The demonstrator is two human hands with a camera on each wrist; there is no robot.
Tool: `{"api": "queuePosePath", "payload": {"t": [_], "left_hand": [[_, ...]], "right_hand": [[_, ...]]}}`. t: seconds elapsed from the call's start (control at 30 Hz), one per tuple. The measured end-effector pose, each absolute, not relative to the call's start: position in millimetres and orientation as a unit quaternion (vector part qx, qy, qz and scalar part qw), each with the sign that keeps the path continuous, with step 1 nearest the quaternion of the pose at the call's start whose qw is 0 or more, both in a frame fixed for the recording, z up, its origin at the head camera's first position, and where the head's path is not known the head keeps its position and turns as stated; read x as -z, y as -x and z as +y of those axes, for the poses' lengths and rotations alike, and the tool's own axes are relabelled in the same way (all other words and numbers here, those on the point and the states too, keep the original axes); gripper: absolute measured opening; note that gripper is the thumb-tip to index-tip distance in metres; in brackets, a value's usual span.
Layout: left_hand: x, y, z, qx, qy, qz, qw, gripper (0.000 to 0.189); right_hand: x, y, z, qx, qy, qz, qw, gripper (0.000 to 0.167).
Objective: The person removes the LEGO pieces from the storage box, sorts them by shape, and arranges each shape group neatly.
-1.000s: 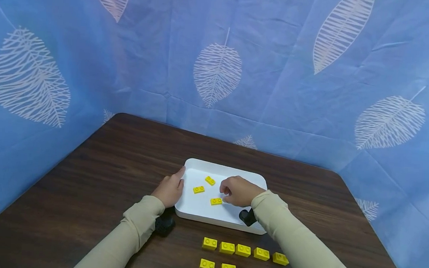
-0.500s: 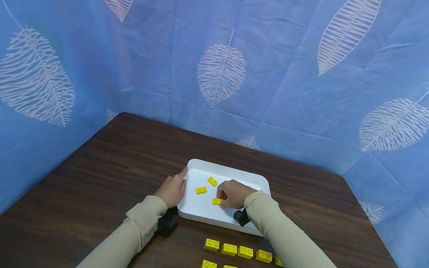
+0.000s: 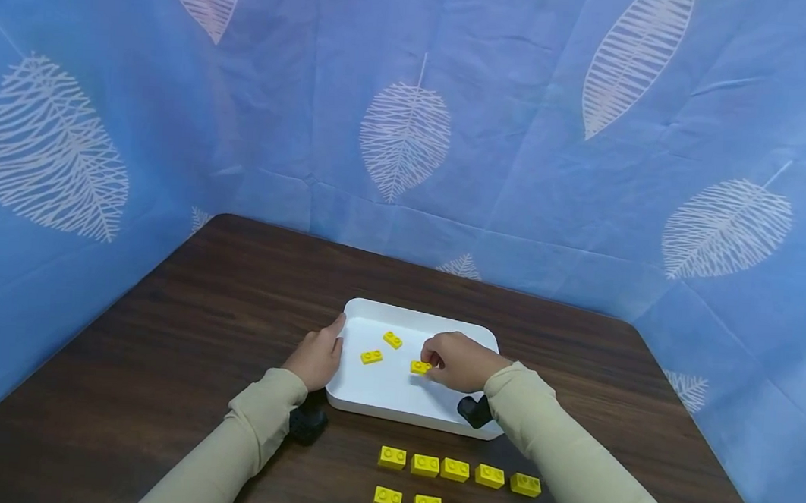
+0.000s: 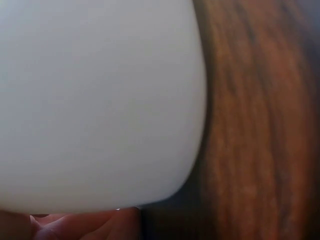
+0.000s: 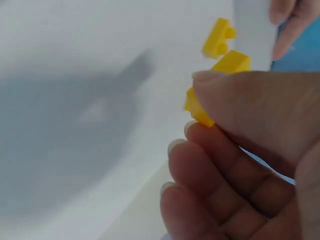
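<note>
My right hand (image 3: pixel 464 361) pinches a yellow two-stud toy brick (image 3: pixel 419 367) between thumb and forefinger, over the white tray (image 3: pixel 401 416). In the right wrist view, the thumb covers part of this brick (image 5: pixel 235 62). Two more yellow bricks lie on the tray floor: an angled brick (image 3: pixel 392 340) toward the back and another brick (image 3: pixel 371 357) nearer the left. My left hand (image 3: pixel 315 358) holds the tray's left side. Most of the left wrist view is the tray's white wall (image 4: pixel 100 100), with some fingers (image 4: pixel 85 225) showing below it.
Several yellow bricks (image 3: pixel 455 469) form a row on the dark wooden table (image 3: pixel 251 274) in front of the tray. Two further bricks (image 3: pixel 388 498) stand nearer the front edge. Blue leaf-patterned cloth (image 3: pixel 503 173) hangs behind the table.
My right hand has reached the brick, taken it between the fingers and lifted it, moving slightly right. The left hand stays at the tray's side.
</note>
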State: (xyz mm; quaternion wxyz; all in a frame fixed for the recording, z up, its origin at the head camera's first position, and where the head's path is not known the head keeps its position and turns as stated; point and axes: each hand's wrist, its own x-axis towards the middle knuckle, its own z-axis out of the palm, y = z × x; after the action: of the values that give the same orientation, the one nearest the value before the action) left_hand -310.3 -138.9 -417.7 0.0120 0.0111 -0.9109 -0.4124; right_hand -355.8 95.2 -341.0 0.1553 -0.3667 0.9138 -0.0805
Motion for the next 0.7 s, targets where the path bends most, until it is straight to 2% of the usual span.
{"api": "queuePosePath", "payload": {"t": [0.2,0.33,0.47,0.7], "left_hand": [[417,309,-140,0.413,-0.009,-0.911,0.015,0.051],[415,309,-140,0.412,-0.007,-0.911,0.015,0.051],[416,309,-140,0.41,-0.009,-0.912,0.008,0.052],[418,311,-141,0.411,-0.011,-0.911,0.0,0.053]], "right_hand": [[327,331,123,0.084,0.404,0.905,0.103,0.013],[325,310,146,0.095,0.399,0.908,0.088,0.013],[325,288,167,0.109,0.387,0.911,0.094,0.012],[340,249,184,0.128,0.386,0.904,0.135,0.012]]}}
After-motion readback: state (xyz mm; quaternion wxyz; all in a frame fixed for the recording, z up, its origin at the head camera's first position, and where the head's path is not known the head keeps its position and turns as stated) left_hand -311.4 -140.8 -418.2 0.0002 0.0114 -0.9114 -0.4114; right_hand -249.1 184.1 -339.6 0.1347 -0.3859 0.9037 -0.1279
